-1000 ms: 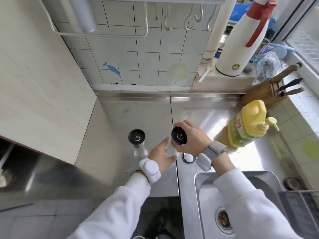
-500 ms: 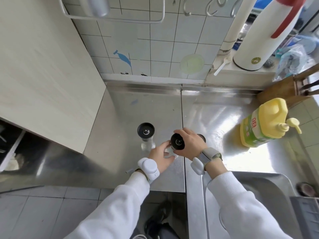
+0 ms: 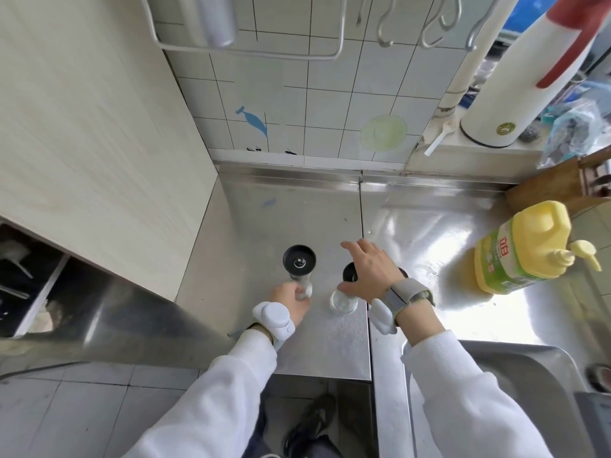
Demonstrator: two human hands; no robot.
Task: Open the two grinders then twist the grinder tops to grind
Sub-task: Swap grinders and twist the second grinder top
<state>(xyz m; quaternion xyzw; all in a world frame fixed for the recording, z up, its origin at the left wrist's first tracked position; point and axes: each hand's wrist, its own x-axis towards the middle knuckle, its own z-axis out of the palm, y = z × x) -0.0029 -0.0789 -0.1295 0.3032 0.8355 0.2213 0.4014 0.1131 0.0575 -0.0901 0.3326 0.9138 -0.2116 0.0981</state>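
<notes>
Left hand [image 3: 289, 300] has crossed from the right grinder [image 3: 344, 302] to the left grinder [image 3: 299, 264], its grip now wrapped round the glass base. Right hand [image 3: 372, 272] has let go, fingers spread over the right grinder's black top, grip released. Both grinders stand upright on the steel tabletop [image 3: 297, 219].

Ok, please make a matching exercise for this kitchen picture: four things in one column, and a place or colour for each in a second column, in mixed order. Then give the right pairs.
Things:
1. left grinder
2. right grinder
3. soap bottle
4. flask

Place or colour:
a. yellow
b. white with a red handle
c. partly under the spread right hand
d. held at its glass base by the left hand

Pairs: 1-d, 2-c, 3-a, 4-b
</notes>
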